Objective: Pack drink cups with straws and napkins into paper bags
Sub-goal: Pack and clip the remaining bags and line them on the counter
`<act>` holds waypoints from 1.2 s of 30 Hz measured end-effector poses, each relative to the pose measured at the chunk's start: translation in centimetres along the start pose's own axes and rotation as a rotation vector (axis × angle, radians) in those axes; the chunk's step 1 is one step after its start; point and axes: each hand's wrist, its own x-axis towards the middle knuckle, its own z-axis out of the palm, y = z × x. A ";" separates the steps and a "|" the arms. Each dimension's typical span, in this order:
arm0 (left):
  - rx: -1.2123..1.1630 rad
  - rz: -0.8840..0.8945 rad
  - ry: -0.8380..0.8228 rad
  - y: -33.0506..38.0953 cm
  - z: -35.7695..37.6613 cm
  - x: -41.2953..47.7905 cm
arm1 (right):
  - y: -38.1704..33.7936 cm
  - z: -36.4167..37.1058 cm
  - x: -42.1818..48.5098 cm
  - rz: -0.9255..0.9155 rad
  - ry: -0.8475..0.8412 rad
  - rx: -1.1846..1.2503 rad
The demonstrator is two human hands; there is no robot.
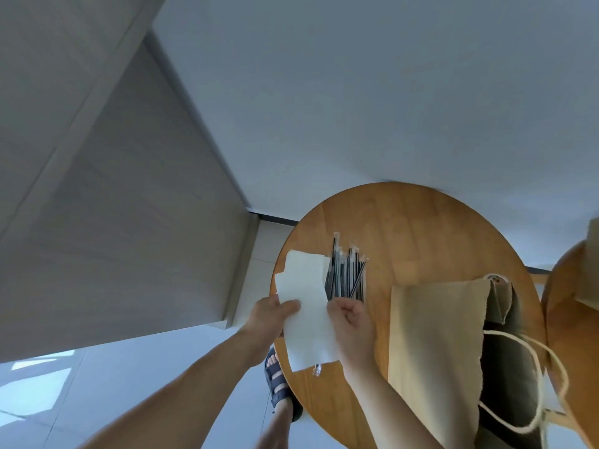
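Right, I see the napkin [311, 335] over the table's [405, 222] near-left edge, pinched between left hand [272, 315] and right hand [351, 325]. Looks light, limp, tear-prone; I'd hold edges, gently.

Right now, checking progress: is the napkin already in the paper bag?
No, left hand and right hand hold the napkin beside the paper bag.

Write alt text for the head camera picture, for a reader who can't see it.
A person's left hand and right hand hold a white napkin over a round wooden table. Beyond it lie more napkins and wrapped black straws; a brown paper bag with string handles sits at the right.
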 end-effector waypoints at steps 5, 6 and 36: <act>0.105 0.043 0.061 0.1 0.0 0.0 | 2.0 -1.4 4.3 0.096 0.233 -0.573; 0.117 0.047 0.067 0.1 -0.1 0.0 | 2.3 -1.6 5.0 0.126 0.215 -0.669; 0.285 0.319 -0.034 6.2 3.9 -8.7 | -8.2 -4.8 -7.4 -0.438 -0.210 -0.764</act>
